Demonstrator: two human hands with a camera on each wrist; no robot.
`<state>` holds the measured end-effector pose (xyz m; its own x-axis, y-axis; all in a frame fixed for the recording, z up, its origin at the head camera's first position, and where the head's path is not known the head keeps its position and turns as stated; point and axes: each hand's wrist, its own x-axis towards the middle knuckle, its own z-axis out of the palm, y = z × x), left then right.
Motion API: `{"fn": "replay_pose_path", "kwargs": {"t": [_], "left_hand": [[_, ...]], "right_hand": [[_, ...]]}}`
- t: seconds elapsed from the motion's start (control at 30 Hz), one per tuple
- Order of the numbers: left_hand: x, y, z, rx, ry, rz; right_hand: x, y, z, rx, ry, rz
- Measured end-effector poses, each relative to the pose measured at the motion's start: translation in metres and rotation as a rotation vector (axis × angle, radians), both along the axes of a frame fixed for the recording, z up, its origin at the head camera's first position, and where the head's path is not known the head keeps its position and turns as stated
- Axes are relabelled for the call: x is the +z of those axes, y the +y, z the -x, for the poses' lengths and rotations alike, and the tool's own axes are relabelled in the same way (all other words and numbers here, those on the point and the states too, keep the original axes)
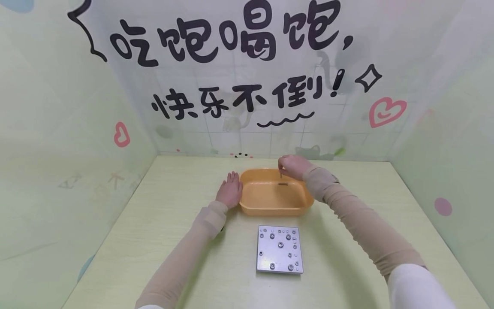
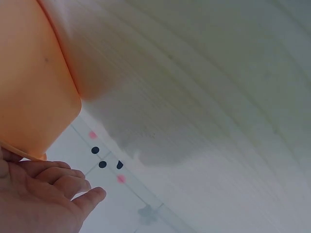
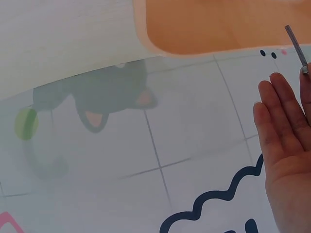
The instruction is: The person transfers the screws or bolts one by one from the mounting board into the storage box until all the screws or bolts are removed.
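An orange plastic basin [image 1: 275, 212] stands on the table, with a screw [image 1: 283, 184] lying on its floor. My left hand [image 1: 230, 192] rests against the basin's left rim, its fingers stretched out. Over the far right part of the basin, my right hand [image 1: 294, 166] pinches another screw [image 1: 281, 174] by its head, shank pointing down. The right wrist view shows this screw's long threaded shank [image 3: 295, 44] beyond the fingertips; thumb and index finger are mostly out of that frame.
Nearer than the basin lies a square silver metal plate [image 1: 270, 251] with several screws or round fittings and small holes on it. A wall with printed lettering [image 1: 247, 98] rises behind the table [image 1: 185, 184], and side walls stand left and right.
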<state>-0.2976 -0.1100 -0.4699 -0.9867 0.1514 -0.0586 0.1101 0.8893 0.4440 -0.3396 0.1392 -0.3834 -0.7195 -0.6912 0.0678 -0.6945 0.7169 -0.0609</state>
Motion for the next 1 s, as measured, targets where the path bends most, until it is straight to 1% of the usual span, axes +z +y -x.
{"fn": "replay_pose_path", "kwargs": {"t": [0.17,0.33,0.47,0.6,0.8,1.0], "left_hand": [[0.000,0.001,0.000,0.003,0.001,-0.003],[0.000,0.001,-0.001,0.002,0.002,0.008],[0.000,0.000,-0.001,0.002,0.006,0.007],[0.000,0.001,-0.001,-0.001,0.007,0.002],[0.000,0.000,-0.001,-0.003,0.001,0.002],[-0.003,-0.001,0.001,-0.004,0.009,0.010]], "right_hand": [[-0.010,-0.004,0.007,-0.007,-0.009,-0.048],[-0.018,-0.007,0.009,-0.019,-0.026,-0.111],[-0.019,-0.009,0.007,-0.011,-0.029,-0.117],[-0.017,-0.009,0.005,-0.015,-0.059,-0.125],[-0.020,-0.005,0.004,-0.027,-0.087,-0.148],[-0.021,-0.001,0.004,-0.050,-0.112,-0.142]]}}
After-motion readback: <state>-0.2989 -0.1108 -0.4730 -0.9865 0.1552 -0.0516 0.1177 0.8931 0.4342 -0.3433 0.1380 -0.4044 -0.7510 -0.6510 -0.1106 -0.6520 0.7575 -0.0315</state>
